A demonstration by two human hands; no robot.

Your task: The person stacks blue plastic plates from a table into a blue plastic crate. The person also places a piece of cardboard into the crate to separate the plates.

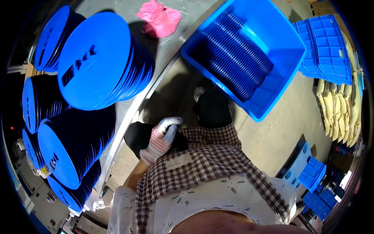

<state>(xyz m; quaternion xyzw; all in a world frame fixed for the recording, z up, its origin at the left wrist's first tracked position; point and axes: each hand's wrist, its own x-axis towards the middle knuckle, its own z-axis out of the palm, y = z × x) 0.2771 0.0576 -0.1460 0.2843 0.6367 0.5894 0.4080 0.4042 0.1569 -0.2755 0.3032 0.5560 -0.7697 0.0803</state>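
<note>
My left hand, in a striped glove with blue fingertips, rests over my lap against the checked apron. Its fingers are curled in, and the inside of the grip is hidden. Left of it, tall stacks of blue round discs with cut-out slots lie on the metal table. Ahead and to the right, a blue plastic bin holds rows of thin blue parts packed closely together. My right hand does not show.
A pink tied bag sits at the table's far side. The metal table edge runs along my left. At the right are stacked blue crates, pale yellow sacks and a smaller blue crate.
</note>
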